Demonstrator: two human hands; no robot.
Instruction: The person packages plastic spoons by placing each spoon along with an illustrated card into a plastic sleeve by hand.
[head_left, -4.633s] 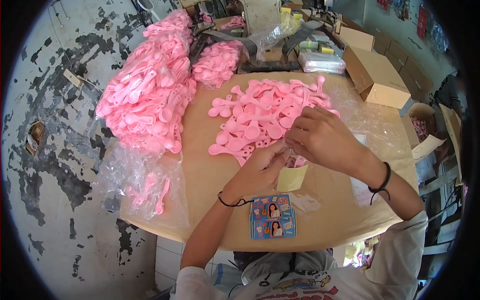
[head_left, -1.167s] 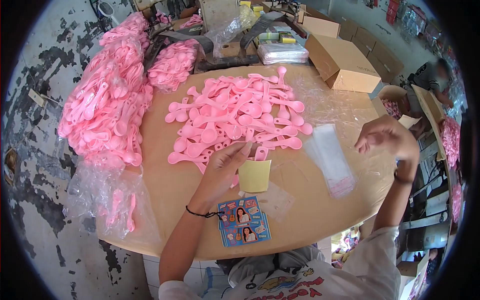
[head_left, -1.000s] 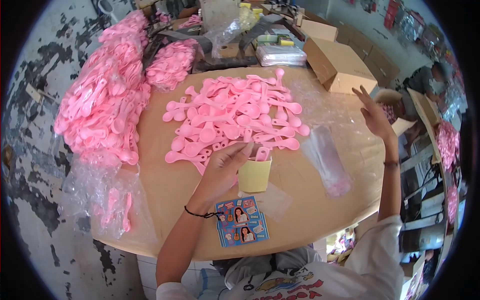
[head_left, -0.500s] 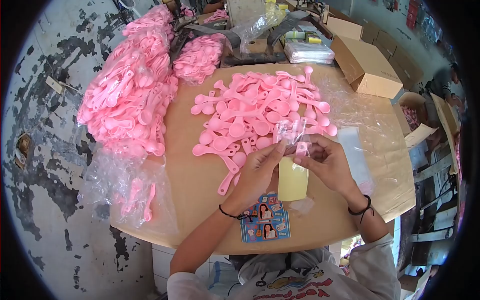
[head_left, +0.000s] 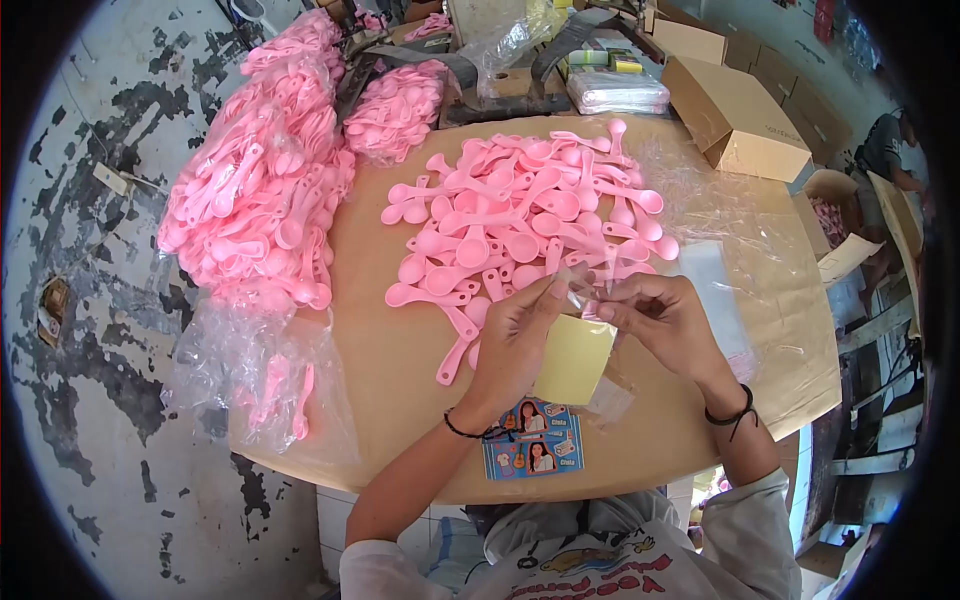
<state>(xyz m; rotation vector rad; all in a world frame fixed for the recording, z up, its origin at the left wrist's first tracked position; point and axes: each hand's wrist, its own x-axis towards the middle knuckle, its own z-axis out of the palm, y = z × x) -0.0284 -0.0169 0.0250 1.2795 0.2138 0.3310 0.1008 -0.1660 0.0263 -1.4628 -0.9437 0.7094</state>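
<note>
My left hand (head_left: 522,340) pinches the upper left of a clear plastic packet with a yellow card (head_left: 574,360) in it. At the packet's upper right, my right hand (head_left: 655,315) grips the clear film with thumb and fingers. A bit of pink shows between the two hands; the rest is hidden. Beyond the hands lies a loose pile of pink spoons (head_left: 520,210). Blue printed cards (head_left: 533,450) rest below the packet, near the table's front edge. Flat clear bags (head_left: 715,300) lie right of my right hand.
Bagged pink spoons (head_left: 265,190) are heaped at the left, with another bag (head_left: 395,110) behind. A plastic bag (head_left: 290,390) with a few spoons lies front left. Cardboard boxes (head_left: 735,120) stand back right. Another person (head_left: 885,150) is at the far right.
From reaching out open at the right, my right hand has come to the packet's top. Compared with half a second ago, the yellow card is tilted and the pink handle is more hidden.
</note>
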